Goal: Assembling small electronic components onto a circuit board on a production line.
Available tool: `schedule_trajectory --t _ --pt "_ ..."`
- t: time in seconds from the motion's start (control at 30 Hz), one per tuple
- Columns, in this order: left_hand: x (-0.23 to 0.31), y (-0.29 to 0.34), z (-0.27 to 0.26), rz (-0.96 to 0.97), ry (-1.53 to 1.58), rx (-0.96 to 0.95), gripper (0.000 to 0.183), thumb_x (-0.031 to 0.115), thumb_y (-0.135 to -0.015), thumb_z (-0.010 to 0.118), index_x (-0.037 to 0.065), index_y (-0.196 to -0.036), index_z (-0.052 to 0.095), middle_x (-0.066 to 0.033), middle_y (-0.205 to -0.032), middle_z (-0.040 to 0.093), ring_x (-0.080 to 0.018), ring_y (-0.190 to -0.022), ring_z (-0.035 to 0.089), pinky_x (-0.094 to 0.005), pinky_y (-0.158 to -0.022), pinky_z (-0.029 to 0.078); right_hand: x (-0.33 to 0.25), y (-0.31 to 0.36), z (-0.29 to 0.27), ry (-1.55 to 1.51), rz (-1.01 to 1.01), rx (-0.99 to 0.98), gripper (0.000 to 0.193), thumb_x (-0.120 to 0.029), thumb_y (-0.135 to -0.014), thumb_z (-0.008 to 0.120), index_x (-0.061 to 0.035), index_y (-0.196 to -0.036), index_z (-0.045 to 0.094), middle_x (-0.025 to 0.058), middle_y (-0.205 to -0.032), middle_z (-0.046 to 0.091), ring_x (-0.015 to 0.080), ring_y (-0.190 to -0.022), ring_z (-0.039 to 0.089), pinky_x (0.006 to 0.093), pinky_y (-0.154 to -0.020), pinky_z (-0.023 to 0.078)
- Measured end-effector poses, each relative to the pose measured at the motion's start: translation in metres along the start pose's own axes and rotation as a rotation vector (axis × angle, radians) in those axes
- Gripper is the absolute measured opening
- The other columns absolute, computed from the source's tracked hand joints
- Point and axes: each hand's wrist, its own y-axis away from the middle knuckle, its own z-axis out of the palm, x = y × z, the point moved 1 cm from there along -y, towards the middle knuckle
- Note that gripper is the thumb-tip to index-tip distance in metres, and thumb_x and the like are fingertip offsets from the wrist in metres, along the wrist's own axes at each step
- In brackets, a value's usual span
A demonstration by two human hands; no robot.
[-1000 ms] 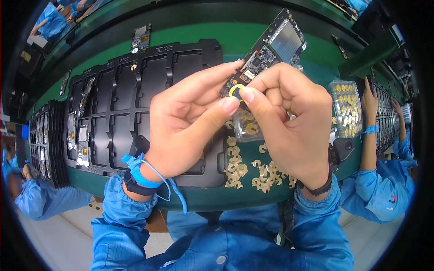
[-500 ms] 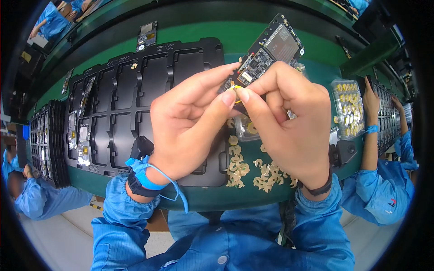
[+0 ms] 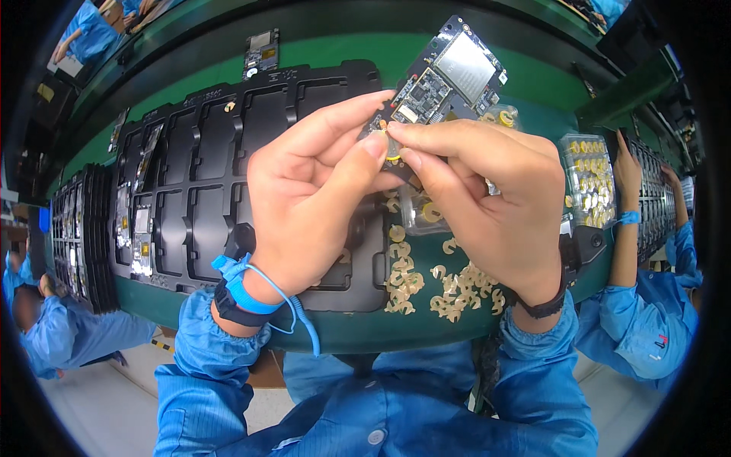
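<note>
A dark circuit board (image 3: 466,67) with a silver shield plate is tilted up between my hands. My left hand (image 3: 308,183) grips its near end, thumb on top and fingers behind. My right hand (image 3: 491,183) has thumb and forefinger closed at a small round piece with a yellow rim (image 3: 394,158), which looks like a coin cell, against the near end of the board. My fingertips hide most of that piece. Below my right hand, cream notched paper-like pieces (image 3: 457,293) lie scattered on the green table.
A large black compartment tray (image 3: 209,202) lies at left, with several boards (image 3: 142,240) in it. Another board (image 3: 261,53) lies beyond. Clear blister trays (image 3: 586,183) of yellow-rimmed cells stand at right. Stacked trays (image 3: 80,236) are far left; a co-worker's arm (image 3: 626,198) reaches in at right.
The board has shifted slightly left and tilts differently. My right forefinger has straightened forward along the yellow-rimmed piece, which sits lower between my fingertips. My left hand keeps its grip.
</note>
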Motion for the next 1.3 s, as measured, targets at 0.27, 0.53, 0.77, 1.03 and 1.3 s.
schedule_trajectory --t 0.27,0.53,0.77,1.03,1.3 --pt "0.000 -0.001 -0.001 0.003 0.013 0.010 0.041 0.004 -0.104 0.063 -0.008 -0.142 0.059 -0.0182 -0.123 0.074 -0.0213 -0.106 0.074 -0.0325 -0.085 0.067 -0.001 0.001 0.002 0.000 0.026 -0.012 0.024 0.000 -0.087 0.078 -0.0047 -0.110 0.083 0.0064 -0.073 0.072 0.0094 -0.051 0.049 0.0259 -0.051 0.037" --pt "-0.004 -0.001 -0.001 -0.007 0.075 -0.006 0.042 0.003 -0.103 0.064 -0.010 -0.142 0.057 -0.0212 -0.123 0.074 -0.0236 -0.108 0.074 -0.0339 -0.088 0.066 -0.001 0.002 0.006 0.019 0.052 0.010 0.023 -0.001 -0.085 0.081 -0.0046 -0.108 0.083 0.0057 -0.068 0.066 0.0102 -0.052 0.049 0.0271 -0.052 0.035" --pt "-0.005 0.000 -0.001 -0.004 0.051 -0.013 0.044 0.002 -0.103 0.065 -0.010 -0.144 0.055 -0.0216 -0.126 0.072 -0.0237 -0.109 0.074 -0.0338 -0.090 0.065 0.002 0.000 0.008 -0.012 0.021 0.040 0.024 0.002 -0.082 0.081 -0.0029 -0.106 0.083 0.0055 -0.064 0.059 0.0116 -0.053 0.049 0.0288 -0.052 0.035" --pt "-0.006 0.000 -0.002 -0.054 0.088 0.029 0.041 0.004 -0.104 0.063 -0.010 -0.142 0.056 -0.0212 -0.126 0.072 -0.0243 -0.108 0.074 -0.0364 -0.091 0.065 0.001 0.003 0.012 -0.028 0.035 0.055 0.018 0.002 -0.085 0.077 -0.0012 -0.103 0.080 0.0104 -0.074 0.069 0.0215 -0.061 0.061 0.0322 -0.056 0.046" --pt "-0.010 -0.008 -0.008 -0.055 0.181 0.016 0.037 0.005 -0.104 0.066 -0.007 -0.139 0.062 -0.0155 -0.123 0.075 -0.0158 -0.106 0.074 -0.0269 -0.084 0.065 0.008 0.000 0.000 -0.037 0.031 -0.028 0.020 0.002 -0.087 0.071 -0.0026 -0.105 0.079 0.0164 -0.080 0.073 0.0318 -0.067 0.070 0.0375 -0.059 0.055"
